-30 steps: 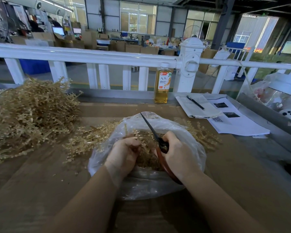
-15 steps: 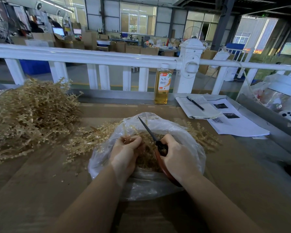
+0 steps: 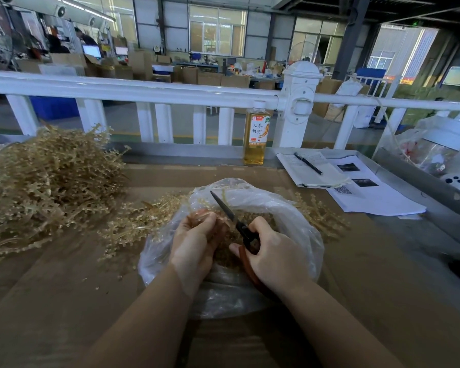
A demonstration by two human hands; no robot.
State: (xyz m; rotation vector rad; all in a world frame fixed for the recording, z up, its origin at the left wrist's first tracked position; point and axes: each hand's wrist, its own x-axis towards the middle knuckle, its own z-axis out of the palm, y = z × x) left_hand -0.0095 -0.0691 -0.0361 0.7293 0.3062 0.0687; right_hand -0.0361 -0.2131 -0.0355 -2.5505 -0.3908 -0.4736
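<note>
Far left on the table there's a big pile of dried golden sprigs, with a thinner scatter trailing toward the middle. That looks like the stock waiting to be cut.

In the middle sits a clear plastic bag, mouth open and half full of clippings. The left hand is over it, forearm angled in from below and fingers curled round a little bunch at the bag's left edge.

Just right of that, the scissors point up and away with the blades together, right beside the bunch. The right hand is wrapped tight on the orange handles, thumb on top.

My read is that this is mid-trim, between snips, with the bits meant to drop into the bag. For the next cut the blades need to open, the stem has to go in close to the pivot, and the left fingertips should stay back.

Further right, out of play: a bottle by the railing, and a notebook with some papers.
</note>
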